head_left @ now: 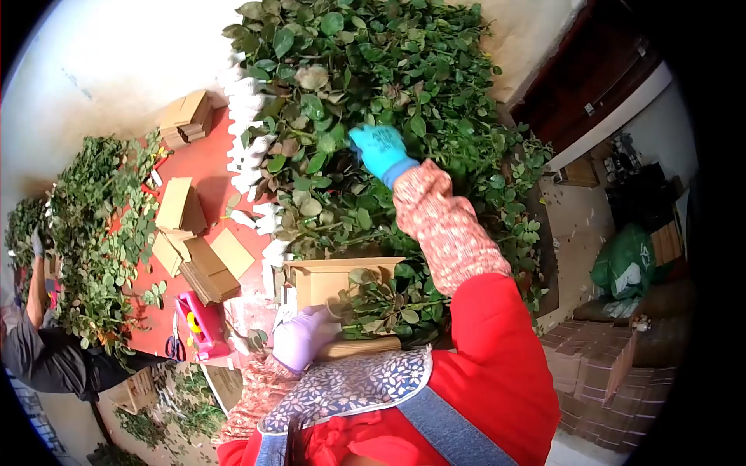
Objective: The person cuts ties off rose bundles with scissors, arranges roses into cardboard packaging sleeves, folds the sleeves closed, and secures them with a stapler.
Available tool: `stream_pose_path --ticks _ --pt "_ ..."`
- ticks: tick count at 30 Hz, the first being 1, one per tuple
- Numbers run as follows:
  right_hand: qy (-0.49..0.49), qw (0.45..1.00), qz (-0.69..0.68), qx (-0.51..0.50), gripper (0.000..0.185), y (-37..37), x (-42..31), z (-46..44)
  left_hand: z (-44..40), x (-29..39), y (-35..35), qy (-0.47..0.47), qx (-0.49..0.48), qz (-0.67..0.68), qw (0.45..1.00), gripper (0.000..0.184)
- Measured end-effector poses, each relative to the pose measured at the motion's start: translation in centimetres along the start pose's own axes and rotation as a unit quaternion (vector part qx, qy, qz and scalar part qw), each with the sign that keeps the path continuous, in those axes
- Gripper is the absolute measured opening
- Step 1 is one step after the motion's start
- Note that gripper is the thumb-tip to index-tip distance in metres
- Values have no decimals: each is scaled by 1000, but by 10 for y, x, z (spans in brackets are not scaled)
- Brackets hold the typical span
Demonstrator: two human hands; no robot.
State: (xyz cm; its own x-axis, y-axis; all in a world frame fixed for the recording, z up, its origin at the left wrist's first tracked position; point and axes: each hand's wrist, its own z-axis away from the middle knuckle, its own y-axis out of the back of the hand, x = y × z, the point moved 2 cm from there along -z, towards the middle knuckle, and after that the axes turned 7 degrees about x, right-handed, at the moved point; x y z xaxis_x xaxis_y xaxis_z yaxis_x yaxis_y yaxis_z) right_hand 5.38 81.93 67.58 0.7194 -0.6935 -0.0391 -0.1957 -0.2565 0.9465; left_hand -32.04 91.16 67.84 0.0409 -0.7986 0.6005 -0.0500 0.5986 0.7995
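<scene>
Lying right at the fingers of the right hand [379, 151], the leafy rose stems [435, 101] run mostly crosswise, white-wrapped ends [247, 102] to the left; left hand [301, 339] is farther from this pile. Right fingers curled, tips hidden at the foliage, can't tell if gripping. Left fingers bent, touching the open cardboard wrap [320, 283], grip unclear

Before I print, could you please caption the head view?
Lilac-gloved left hand at open cardboard, blue-gloved right hand at a heap of leafy stems.
</scene>
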Motion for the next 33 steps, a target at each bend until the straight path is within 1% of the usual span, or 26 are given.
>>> stream_pose_path --ticks 2,3,4,6,7,8,9,10,11,12,14,16,18,19,20,22,23,25,26,27,28,29,30,31,32,33 --pt "13 998 36 -52 12 -5 -14 39 1 -5 -5 -28 49 -1 998 34" --pt "33 987 53 -147 15 -18 -17 53 -1 -8 -7 -25 45 1 999 37" --pt "49 971 44 -229 16 -26 -18 68 -1 -10 -8 -45 60 29 997 38" --pt "-30 993 -67 -95 21 -26 -10 99 0 -9 -8 -23 27 -2 999 40" --pt "39 995 -19 -93 21 -26 -8 101 -1 -8 -5 -34 20 10 999 42" --pt "103 990 28 -90 22 -26 -5 101 0 -9 -8 11 -1 21 1000 45" --pt "78 989 -17 -123 18 -1 -11 97 1 -11 -9 11 -9 17 1000 45" --pt "146 987 -53 49 16 2 -8 104 0 -13 -10 8 -14 13 1000 45" --pt "82 994 -75 14 19 -3 -4 106 0 -13 -11 4 -17 10 1000 45" --pt "20 995 -96 -19 22 10 -15 97 0 -12 -11 -1 -17 7 1000 45" --pt "34 987 -146 58 29 30 -35 95 0 -15 -14 -13 -20 10 1000 45" --pt "137 977 -100 128 27 55 -54 102 0 -16 -14 -29 1 23 999 45" --pt "157 984 -79 1 32 89 -79 109 0 -18 -15 -48 2 15 999 46" --pt "174 983 -52 -5 29 73 -88 108 0 -17 -14 -39 5 12 999 46" --pt "146 988 -38 43 27 66 -93 113 0 -16 -14 -30 8 9 999 46" --pt "141 990 -21 21 31 88 -94 112 0 -16 -13 -35 8 8 999 47" --pt "139 990 -17 23 31 85 -91 110 0 -16 -14 -36 7 8 999 46" --pt "142 989 -19 -16 32 63 -83 105 1 -18 -15 -23 -2 -3 1000 45" --pt "146 989 -19 -16 32 46 -74 106 0 -17 -16 -21 1 -2 1000 45" --pt "152 987 -31 33 18 26 -64 104 -1 -15 -15 -31 7 8 999 44" --pt "160 982 -46 84 18 10 -57 100 0 -14 -13 -40 16 15 999 44" --pt "138 988 -30 66 19 2 -47 98 2 -17 -15 -17 7 0 1000 43" --pt "115 992 -13 47 21 -7 -36 99 0 -13 -12 -17 -3 24 1000 43" --pt "97 992 34 -80 20 -30 -29 100 -1 -12 -11 -12 -5 24 1000 44" --pt "76 972 82 -205 21 -53 -23 105 -1 -11 -10 -8 -7 26 1000 44" --pt "99 964 65 -237 23 -75 -22 120 0 -12 -10 -2 -2 25 1000 44"
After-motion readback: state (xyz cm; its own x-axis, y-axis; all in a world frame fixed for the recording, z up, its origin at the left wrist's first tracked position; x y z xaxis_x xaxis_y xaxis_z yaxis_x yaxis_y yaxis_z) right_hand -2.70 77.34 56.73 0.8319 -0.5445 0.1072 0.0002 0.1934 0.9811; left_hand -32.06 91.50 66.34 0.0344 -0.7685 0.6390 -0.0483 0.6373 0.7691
